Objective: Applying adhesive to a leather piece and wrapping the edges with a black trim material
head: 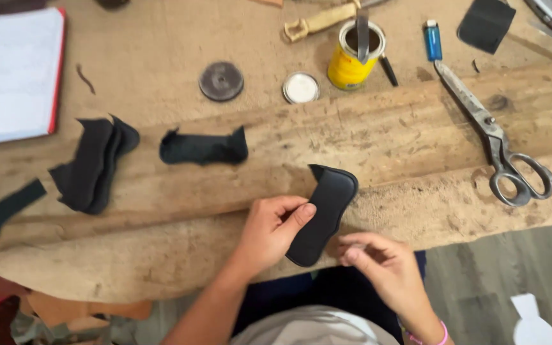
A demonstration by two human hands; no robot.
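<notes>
Far left, a stack of black cut pieces [91, 165], then 1 more piece [203, 147] on the wooden bench [416, 128]. Left hand [269, 230] pinches the curved black leather piece [324, 214] by its edge at the bench's front; right hand [378, 262], fingers loosely curled, holds nothing. Step looks like shaping the edge; next calls for a firm two-handed grip. Scissors [499, 150] lie right.

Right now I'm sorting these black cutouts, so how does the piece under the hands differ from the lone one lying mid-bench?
The held black piece looks smooth, with a neat rounded edge; the lone black piece looks rumpled, with pointed corners sticking up. The held one runs lengthwise toward the person, pinned by the left hand with the right hand at its lower end; the lone one lies crosswise, untouched. Both are black and rest on the wooden bench.
</notes>
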